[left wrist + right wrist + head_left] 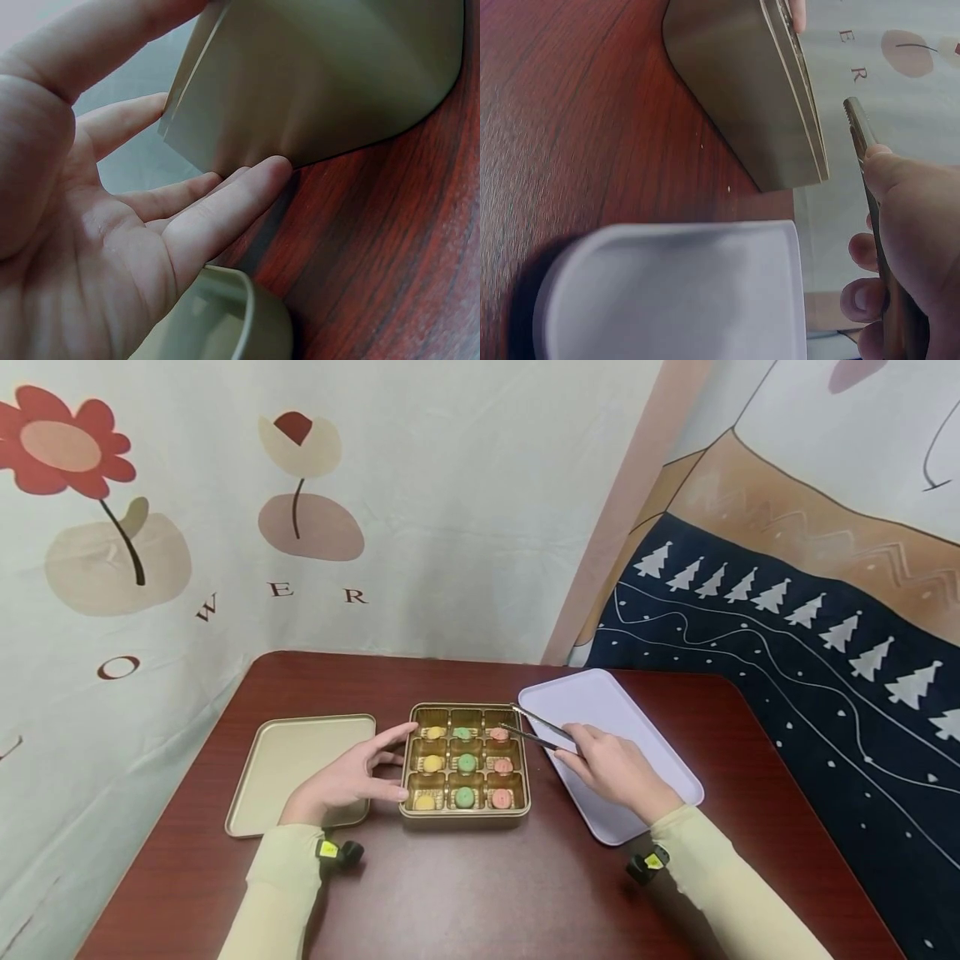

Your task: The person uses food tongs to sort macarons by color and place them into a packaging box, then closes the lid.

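Observation:
A gold tin (465,818) with several compartments stands on the table. Its left column holds yellow macaron-like pieces (432,763), its middle column green ones (467,763) and its right column pink ones (503,766). My left hand (352,777) touches the tin's left side, fingers spread and fairly straight, thumb by the near corner. With my right hand (611,768) I grip metal tongs (861,127). Parted tong tips reach over the tin's far right corner, one by the far pink piece (498,734), the other near the back rim.
Left of the tin lies a gold lid (281,768), partly under my left hand. A pale lilac tray (660,768) sits at an angle on the right, beneath my right hand. The dark red wooden table (480,893) backs onto a printed cloth wall (465,527).

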